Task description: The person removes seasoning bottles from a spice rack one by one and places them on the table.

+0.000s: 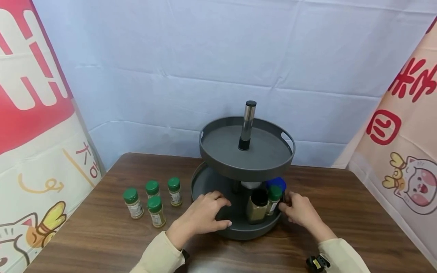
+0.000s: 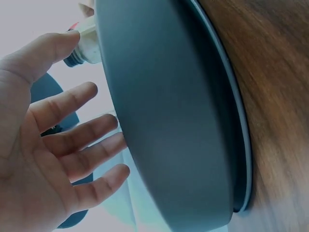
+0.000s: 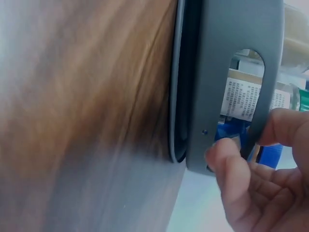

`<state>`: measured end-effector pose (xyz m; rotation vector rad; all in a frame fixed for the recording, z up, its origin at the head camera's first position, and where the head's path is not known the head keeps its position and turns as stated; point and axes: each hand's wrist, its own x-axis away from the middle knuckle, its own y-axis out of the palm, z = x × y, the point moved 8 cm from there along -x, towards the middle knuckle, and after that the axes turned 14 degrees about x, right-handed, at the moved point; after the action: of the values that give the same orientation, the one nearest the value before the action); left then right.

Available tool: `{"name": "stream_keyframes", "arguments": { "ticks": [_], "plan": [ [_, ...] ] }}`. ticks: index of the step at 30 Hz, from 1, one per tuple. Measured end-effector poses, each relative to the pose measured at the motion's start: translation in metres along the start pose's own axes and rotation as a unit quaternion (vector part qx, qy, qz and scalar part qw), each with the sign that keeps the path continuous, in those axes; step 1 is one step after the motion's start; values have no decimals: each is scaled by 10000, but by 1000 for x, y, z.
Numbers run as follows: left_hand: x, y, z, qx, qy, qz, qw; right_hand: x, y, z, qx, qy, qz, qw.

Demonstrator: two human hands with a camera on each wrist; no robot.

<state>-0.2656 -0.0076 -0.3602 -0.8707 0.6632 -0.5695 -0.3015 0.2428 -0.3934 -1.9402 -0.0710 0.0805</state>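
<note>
A dark grey two-tier round tray stand (image 1: 246, 167) with a metal post stands on the table. My left hand (image 1: 201, 214) is over the front left of its lower tray (image 1: 239, 233), fingers spread and holding nothing. At the lower tray's right side, my right hand (image 1: 300, 210) pinches the rim beside the handle slot (image 3: 244, 92), with thumb and index finger on either side. Inside the lower tray, near that hand, are a black-capped spice jar (image 1: 257, 206), a green-capped jar (image 1: 274, 199) and a blue-lidded container (image 1: 276, 183). A white item behind them is mostly hidden by the upper tray.
Several green-capped spice jars (image 1: 155, 212) stand on the wooden table (image 1: 112, 227) left of the stand. Nothing stands on the upper tray (image 1: 222, 146). A pale cloth (image 1: 170, 76) hangs behind the table, with printed banners (image 1: 403, 151) on both sides.
</note>
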Motion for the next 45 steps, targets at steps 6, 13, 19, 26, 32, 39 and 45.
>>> {"name": "stream_keyframes", "arguments": {
  "ticks": [6,13,19,26,32,39,45],
  "plan": [
    [6,-7,-5,-100,-78,51,9999,11,5,-11,264,54,-235,9994],
    [17,-16,-15,-95,-193,131,9997,22,3,-25,946,-114,-142,9953],
    [29,-26,-21,-328,-178,355,9987,29,4,-32,1220,-62,-162,9924],
    [42,-40,-22,-480,-151,675,9964,37,6,-38,1243,-116,64,9922],
    [54,-52,-24,-685,-295,803,9940,43,7,-45,1180,-230,216,9925],
    [68,-59,-23,-892,-225,825,9923,49,14,-54,888,-390,49,9953],
    [73,-58,-24,-904,-312,772,9924,53,17,-57,671,-581,-32,9960]
  ]
}}
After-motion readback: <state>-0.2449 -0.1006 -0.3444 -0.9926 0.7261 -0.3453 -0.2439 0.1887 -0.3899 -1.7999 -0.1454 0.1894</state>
